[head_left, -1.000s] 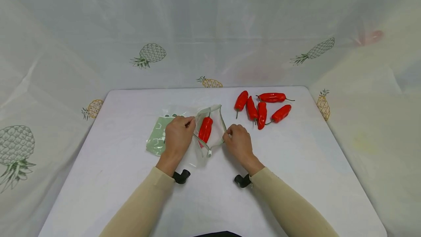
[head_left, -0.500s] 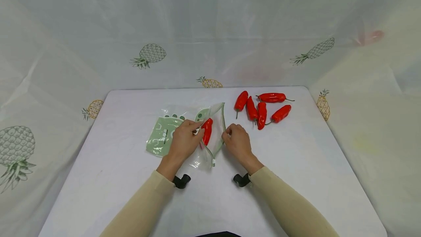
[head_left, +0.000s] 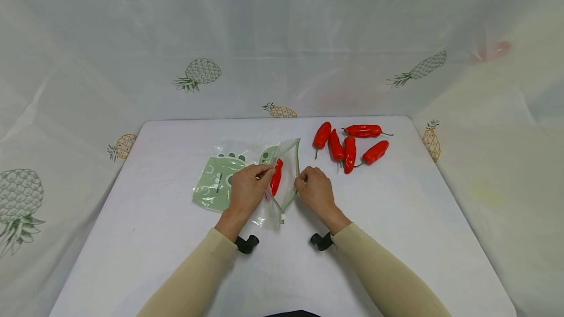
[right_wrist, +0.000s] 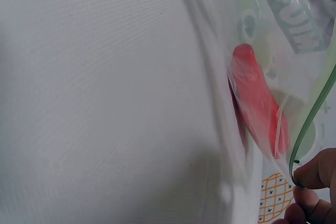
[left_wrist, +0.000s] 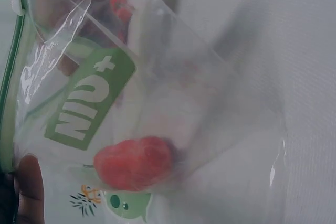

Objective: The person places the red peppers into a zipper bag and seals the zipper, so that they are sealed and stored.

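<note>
A clear zip bag (head_left: 287,172) with green trim stands with its mouth spread between the two hands. My left hand (head_left: 247,187) pinches the left rim, partly covering a red pepper (head_left: 276,178) inside. On the opposite rim, my right hand (head_left: 315,189) has a pinch grip, its fingers (right_wrist: 317,169) right at the green edge in the right wrist view. Through the plastic, the left wrist view shows the pepper (left_wrist: 134,162) below a green printed label (left_wrist: 89,98). A white slider (head_left: 282,218) sits at the near end of the zip.
Several red peppers (head_left: 349,155) lie at the back right of the white table (head_left: 396,238). A flat clear pack with a green print (head_left: 212,185) lies under and left of the left hand. A pineapple-print curtain (head_left: 282,38) rises behind the table.
My left hand has moved right and slightly nearer with its rim, narrowing the bag's mouth and covering more of the pepper. My right hand has shifted only slightly left.
</note>
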A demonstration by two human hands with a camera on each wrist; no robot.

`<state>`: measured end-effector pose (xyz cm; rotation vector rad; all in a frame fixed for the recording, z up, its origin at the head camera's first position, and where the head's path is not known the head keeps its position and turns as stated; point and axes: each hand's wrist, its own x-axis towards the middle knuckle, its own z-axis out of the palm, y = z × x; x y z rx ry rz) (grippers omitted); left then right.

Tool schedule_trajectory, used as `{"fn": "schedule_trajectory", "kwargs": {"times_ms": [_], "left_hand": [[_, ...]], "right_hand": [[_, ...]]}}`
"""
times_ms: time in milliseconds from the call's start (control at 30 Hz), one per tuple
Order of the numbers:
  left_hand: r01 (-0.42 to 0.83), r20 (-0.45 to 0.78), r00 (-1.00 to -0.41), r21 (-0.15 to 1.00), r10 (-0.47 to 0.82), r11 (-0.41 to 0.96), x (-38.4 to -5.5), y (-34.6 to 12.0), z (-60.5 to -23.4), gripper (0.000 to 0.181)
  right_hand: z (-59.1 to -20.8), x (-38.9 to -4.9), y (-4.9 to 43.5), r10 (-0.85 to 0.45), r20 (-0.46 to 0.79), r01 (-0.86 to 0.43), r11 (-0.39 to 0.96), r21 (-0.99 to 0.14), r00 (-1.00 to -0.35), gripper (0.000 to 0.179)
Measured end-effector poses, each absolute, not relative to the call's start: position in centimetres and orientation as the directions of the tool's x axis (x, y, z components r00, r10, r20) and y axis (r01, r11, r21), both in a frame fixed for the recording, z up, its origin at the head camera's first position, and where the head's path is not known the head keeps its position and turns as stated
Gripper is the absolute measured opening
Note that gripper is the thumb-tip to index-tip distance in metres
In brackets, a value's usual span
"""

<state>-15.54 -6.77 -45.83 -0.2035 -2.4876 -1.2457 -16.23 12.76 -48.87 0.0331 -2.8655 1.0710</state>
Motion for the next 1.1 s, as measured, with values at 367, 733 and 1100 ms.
{"fn": "schedule_trajectory", "kwargs": {"times_ms": [367, 733, 1100], "left_hand": [[0.212, 0.325, -0.941, 0.786, -0.096, 0.581, -15.9, -6.6, -45.9, 0.012], [0.224, 0.342, -0.934, 0.785, -0.102, 0.577, -16.2, -6.3, -46.0, 0.013], [0.219, 0.326, -0.941, 0.784, -0.085, 0.581, -16.4, -6.1, -46.7, 0.015]], "right_hand": [[-48.7, -16.3, 13.0, 0.018, 0.065, -0.029, 0.757, -0.653, -0.998, 0.015], [-47.6, -15.9, 14.1, 0.019, 0.091, -0.046, 0.747, -0.663, -0.996, 0.021], [-46.7, -15.7, 15.8, 0.046, 0.107, -0.037, 0.75, -0.66, -0.993, 0.022]]}}
